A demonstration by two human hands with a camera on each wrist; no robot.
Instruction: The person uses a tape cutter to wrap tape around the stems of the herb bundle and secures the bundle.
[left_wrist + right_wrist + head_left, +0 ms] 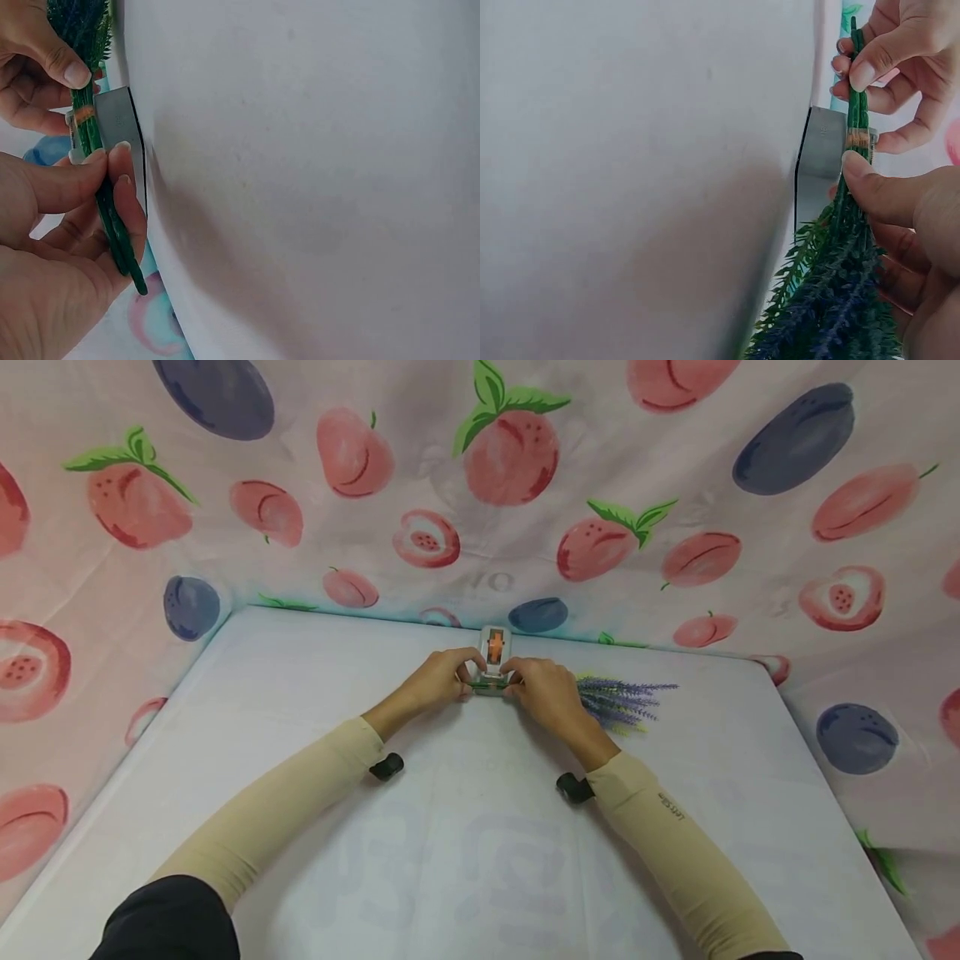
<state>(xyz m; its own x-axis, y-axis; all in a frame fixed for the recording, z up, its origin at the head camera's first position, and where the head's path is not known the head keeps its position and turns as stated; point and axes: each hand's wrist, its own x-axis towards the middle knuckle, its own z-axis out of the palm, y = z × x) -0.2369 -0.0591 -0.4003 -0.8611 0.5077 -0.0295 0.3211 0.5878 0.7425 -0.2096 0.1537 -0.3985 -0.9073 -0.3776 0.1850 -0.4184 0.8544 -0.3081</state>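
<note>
A bunch of artificial lavender (626, 697) lies sideways between the two hands, its purple heads to the right and green stems (120, 232) to the left. The left hand (438, 677) pinches the stems near their cut ends between thumb and fingers. Closer to the flower heads, the right hand (551, 693) grips the bunch, its thumb pressed along the stems. An orange-brown band (859, 138) crosses the stems between both hands. Right behind them stands a grey tape dispenser (486, 637) with an orange core; the stems overlap its front end.
The white-covered table (465, 843) stretches toward the person. A fruit-print cloth (420, 460) hangs along the back and sides, close behind the dispenser. Small black wrist cameras (574, 788) sit under both forearms.
</note>
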